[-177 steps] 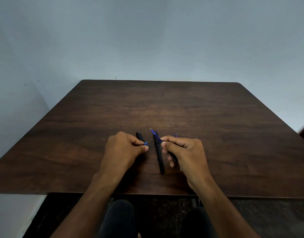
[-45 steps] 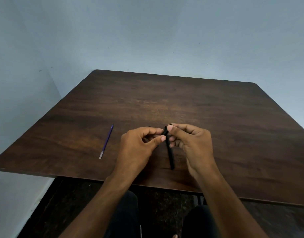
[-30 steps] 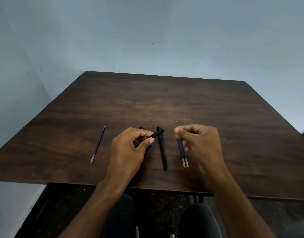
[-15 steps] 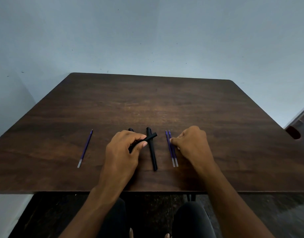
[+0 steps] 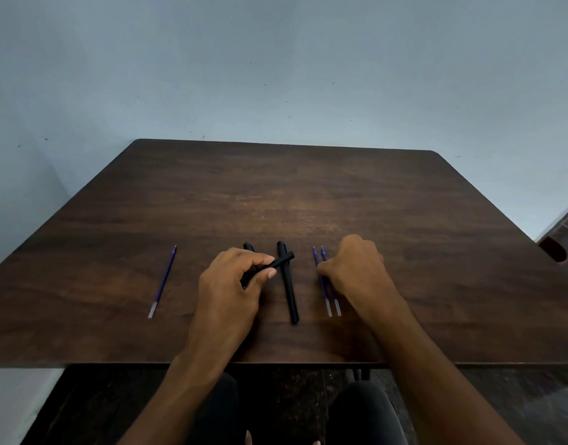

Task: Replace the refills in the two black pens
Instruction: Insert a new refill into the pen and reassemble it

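My left hand (image 5: 231,284) grips a black pen barrel (image 5: 281,261), its free end pointing right across a second black pen (image 5: 289,284) that lies whole on the table. A black pen piece (image 5: 248,246) peeks out beyond my left fingers. Two blue refills (image 5: 328,289) lie side by side right of the pen, and my right hand (image 5: 356,271) rests on them with its fingertips pinching at them. A single blue refill (image 5: 163,281) lies apart on the left.
The dark wooden table (image 5: 308,194) stands against a pale blue wall. Its near edge runs just in front of my knees. A dark object (image 5: 554,248) sits off the table's right side.
My right hand let go of the barrel, swung right and came down on the pair of refills. My left hand keeps the barrel. The view has shifted slightly.
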Tool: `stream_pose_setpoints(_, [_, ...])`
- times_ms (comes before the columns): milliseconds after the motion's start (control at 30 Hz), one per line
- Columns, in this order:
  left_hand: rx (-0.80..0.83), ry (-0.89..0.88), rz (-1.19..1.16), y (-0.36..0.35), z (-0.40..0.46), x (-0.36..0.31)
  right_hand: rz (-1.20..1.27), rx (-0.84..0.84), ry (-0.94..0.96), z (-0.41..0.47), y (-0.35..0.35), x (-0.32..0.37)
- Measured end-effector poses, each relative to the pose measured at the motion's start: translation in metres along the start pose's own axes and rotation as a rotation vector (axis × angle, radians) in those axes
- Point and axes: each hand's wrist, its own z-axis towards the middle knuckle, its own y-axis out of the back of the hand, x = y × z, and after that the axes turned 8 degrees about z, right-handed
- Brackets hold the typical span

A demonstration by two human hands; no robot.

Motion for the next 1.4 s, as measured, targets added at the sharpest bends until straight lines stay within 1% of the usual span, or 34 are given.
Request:
stream_pose_setpoints(67, [0.002, 0.017, -0.015, 0.0, 0.0, 0.001, 0.02, 0.026, -0.015, 0.0, 0.003, 0.0])
stream_pose_setpoints(167, [0.009, 0.039, -0.029, 0.0, 0.0, 0.001, 0.163, -0.023, -0.003, 0.002, 0.01, -0.008])
stream_pose_setpoints(200, [0.01, 0.041, -0.031, -0.001, 0.0, 0.001, 0.277, -0.028, 0.016, 0.003, 0.012, -0.011])
stream_pose_setpoints(333, [0.019, 0.03, -0.012, -0.003, 0.0, 0.003, 0.94, 0.042, 0.117, -0.001, 0.017, -0.019])
stream_pose_setpoints(400, [0.025, 0.03, -0.008, -0.003, 0.0, 0.003, 1.112, 0.048, 0.174, -0.006, 0.019, -0.017])
stream_pose_setpoints(500, [0.025, 0.029, -0.003, -0.002, 0.0, 0.004, 1.254, -0.004, 0.24, -0.012, 0.019, -0.011])
stream_pose_setpoints(600, [0.025, 0.035, 0.003, -0.002, -0.001, 0.004, 1.304, -0.042, 0.257, -0.016, 0.016, -0.007])
stream_pose_setpoints(767, [0.016, 0.035, -0.013, -0.001, -0.002, 0.003, 1.312, -0.081, 0.261, -0.015, 0.013, -0.008])
stream_pose_setpoints(1067, [0.033, 0.042, 0.006, 0.0, -0.001, 0.003, 1.375, -0.074, 0.254, -0.013, 0.006, -0.011])
stream_pose_setpoints(1400, [0.027, 0.034, 0.013, -0.001, -0.001, 0.003, 1.311, 0.003, 0.274, -0.022, -0.012, -0.007])
